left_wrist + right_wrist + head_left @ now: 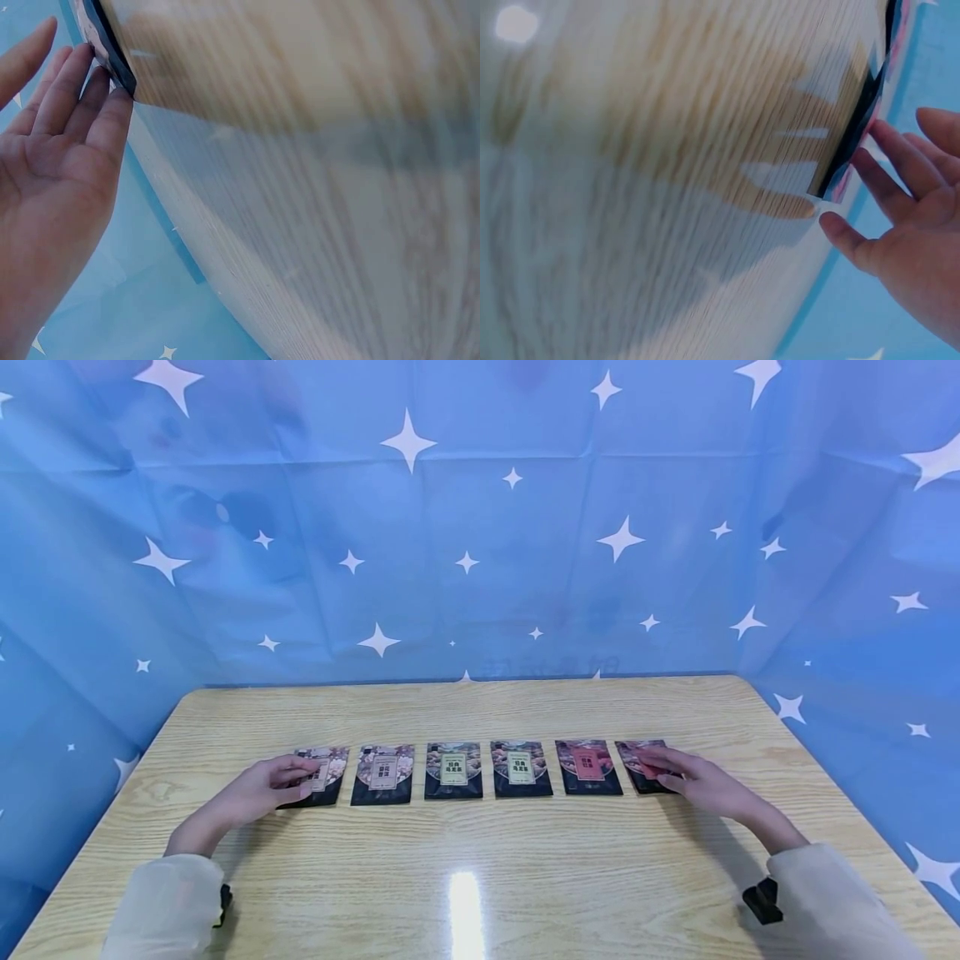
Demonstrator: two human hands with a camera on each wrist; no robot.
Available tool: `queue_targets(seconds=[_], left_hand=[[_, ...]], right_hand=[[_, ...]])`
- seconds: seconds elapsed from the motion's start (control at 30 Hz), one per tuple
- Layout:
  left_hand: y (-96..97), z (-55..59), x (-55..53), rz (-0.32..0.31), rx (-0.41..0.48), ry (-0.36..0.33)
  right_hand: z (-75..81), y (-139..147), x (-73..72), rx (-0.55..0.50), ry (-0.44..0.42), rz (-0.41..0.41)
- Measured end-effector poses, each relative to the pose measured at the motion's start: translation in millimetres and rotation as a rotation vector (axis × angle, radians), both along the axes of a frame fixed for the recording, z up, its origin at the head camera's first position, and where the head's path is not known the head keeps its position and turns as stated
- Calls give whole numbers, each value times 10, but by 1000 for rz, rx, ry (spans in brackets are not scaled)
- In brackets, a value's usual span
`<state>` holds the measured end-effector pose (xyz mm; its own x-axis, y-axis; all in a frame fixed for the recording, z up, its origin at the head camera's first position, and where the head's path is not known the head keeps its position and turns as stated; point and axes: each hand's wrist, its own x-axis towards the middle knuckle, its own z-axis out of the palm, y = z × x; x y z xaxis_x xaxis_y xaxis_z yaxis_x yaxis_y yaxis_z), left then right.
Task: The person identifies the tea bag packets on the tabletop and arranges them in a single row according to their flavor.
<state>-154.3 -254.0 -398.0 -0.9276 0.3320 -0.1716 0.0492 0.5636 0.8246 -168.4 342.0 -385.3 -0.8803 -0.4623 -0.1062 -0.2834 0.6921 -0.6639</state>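
Note:
Flat dark tea packets lie in a row across the table. At the left end, my left hand (258, 789) rests its fingertips on a pink-flowered packet (331, 779); the left wrist view shows long, loosely extended fingers at the edge of that packet (114, 56). My right hand (708, 785) lies over the rightmost red-labelled packet (635, 770) and covers part of it. In the right wrist view its fingers are spread, two tips against the packet (853, 139). Between the hands lie another pink-flowered packet (382, 774), two green-labelled packets (453, 770) and another red-labelled packet (589, 767).
The wooden table (337, 877) has rounded far corners. A blue curtain (480, 527) with white stars hangs behind it and along both sides. Light glares off the tabletop near the front middle. A small black device (763, 900) sits at the right sleeve.

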Motion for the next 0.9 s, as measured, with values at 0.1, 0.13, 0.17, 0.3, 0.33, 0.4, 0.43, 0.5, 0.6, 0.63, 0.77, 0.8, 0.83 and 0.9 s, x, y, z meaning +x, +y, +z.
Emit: queue_targets(seconds=[0.1, 0.13, 0.17, 0.3, 0.33, 0.4, 0.43, 0.5, 0.6, 0.63, 0.77, 0.8, 0.83, 0.9], left_hand=[[-4, -6, -3, -3, 5, 1], [-3, -8, -4, -2, 4, 2], [-1, -10, -3, -1, 1, 5], [12, -19, 0, 16, -29, 16], [14, -22, 1, 22, -38, 19], [17, -27, 3, 28, -60, 30], [19, -30, 4, 31, -72, 37], [26, -29, 9, 34, -93, 55], [45, -5, 22, 35, -136, 82], [54, 6, 28, 36, -147, 86], [87, 37, 46, 39, -182, 107], [91, 37, 48, 39, -185, 116], [93, 39, 51, 41, -189, 130], [98, 51, 58, 52, -203, 171]], right_hand=[[4, -10, 6, -3, 1, -5], [7, -14, 8, -5, 0, -7], [11, -19, 11, -4, -1, -9], [26, -30, 22, -6, 12, -7], [30, -33, 25, -5, 17, -6], [34, -35, 28, -4, 26, -3], [36, -37, 32, -2, 30, -9], [41, -37, 35, -2, 33, -18], [49, -31, 41, 15, 51, -44], [55, -27, 47, 20, 57, -55], [75, 5, 68, 36, 84, -96], [80, 11, 72, 34, 88, -111], [87, 16, 76, 34, 98, -125], [106, 27, 84, 52, 113, -159]])
